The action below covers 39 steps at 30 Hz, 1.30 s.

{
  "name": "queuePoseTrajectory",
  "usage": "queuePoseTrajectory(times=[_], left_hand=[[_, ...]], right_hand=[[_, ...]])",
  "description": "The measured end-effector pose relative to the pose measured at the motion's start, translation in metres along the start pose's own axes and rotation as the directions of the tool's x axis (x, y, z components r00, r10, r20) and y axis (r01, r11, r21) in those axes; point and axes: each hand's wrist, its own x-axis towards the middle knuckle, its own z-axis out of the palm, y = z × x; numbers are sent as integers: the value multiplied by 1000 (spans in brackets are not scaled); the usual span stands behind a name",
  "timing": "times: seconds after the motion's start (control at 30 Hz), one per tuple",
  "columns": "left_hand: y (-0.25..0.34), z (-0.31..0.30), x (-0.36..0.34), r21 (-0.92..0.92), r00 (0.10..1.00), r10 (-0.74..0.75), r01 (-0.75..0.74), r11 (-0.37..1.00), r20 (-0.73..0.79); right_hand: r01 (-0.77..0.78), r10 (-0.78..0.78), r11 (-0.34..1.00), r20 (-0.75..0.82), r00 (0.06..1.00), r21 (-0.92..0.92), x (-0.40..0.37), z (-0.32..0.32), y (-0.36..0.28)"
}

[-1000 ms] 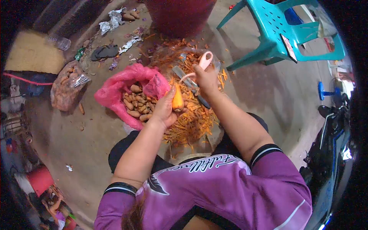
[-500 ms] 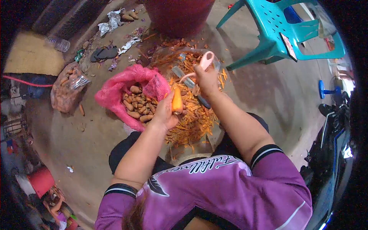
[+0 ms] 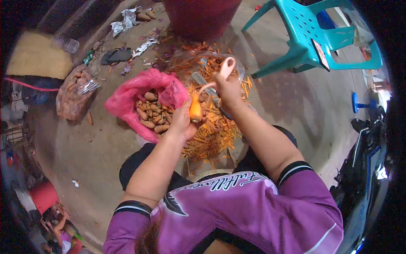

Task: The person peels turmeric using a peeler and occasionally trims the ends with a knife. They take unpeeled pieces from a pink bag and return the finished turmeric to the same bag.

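Note:
My left hand (image 3: 184, 122) is closed around a peeled orange carrot (image 3: 196, 110), its thick end toward me and its narrower end pointing away. Beside it, my right hand (image 3: 229, 92) grips a pale pink peeler (image 3: 228, 65). The handle's loop sticks out above the fist, and the curved head reaches left toward the carrot. Under both hands spreads a heap of orange peelings (image 3: 213, 142). A pink mesh sack (image 3: 122, 99) lies open just left of my left hand, with brown unpeeled roots (image 3: 151, 113) inside.
A dark red tub (image 3: 201, 19) stands beyond the peelings. At the upper right is a teal plastic chair (image 3: 302, 25) with a phone-like object (image 3: 320, 54) on it. A filled plastic bag (image 3: 76, 95) and a dark slipper (image 3: 116, 56) lie left. A motorcycle (image 3: 363, 169) stands far right.
The carrot has tilted slightly in my left hand, and the peeler's head has drawn a little nearer to it. Both hands keep their grip; the view has shifted slightly.

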Motion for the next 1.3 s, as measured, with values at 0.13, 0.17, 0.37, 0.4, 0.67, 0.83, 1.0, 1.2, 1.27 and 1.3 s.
queuePoseTrajectory(times=[0.13,0.17,0.37,0.4,0.67,0.83,1.0,1.2,1.27,1.3], left_hand=[[-4,-6,7,-49,995,27,-32,998,-99],[-6,-3,7,-59,995,25,-31,998,-100],[-10,3,2,27,998,53,-52,998,-30],[-9,6,1,40,999,34,-32,999,-42],[-3,0,0,136,998,52,-48,990,-24],[-5,3,-2,47,995,4,-9,999,100],[-4,2,4,-72,1000,2,-4,997,-23],[-9,-10,4,61,995,28,-34,998,92],[-10,1,0,44,996,-36,33,998,76],[-9,2,1,79,1000,2,-4,997,25]], right_hand=[[27,-12,998,227,974,-63,-40,15,-4],[57,-30,993,246,969,-104,-38,15,4],[46,-45,999,-80,996,5,7,0,14],[20,-20,1000,-59,998,5,5,0,9],[-27,25,1000,180,983,7,-25,10,0],[-68,73,995,-61,995,68,0,-1,-10],[-16,39,996,263,964,-89,-41,11,-12],[-3,11,985,45,999,-175,0,2,9],[12,-10,1000,-61,998,28,10,1,12],[4,-4,1000,-24,1000,1,6,2,8]])
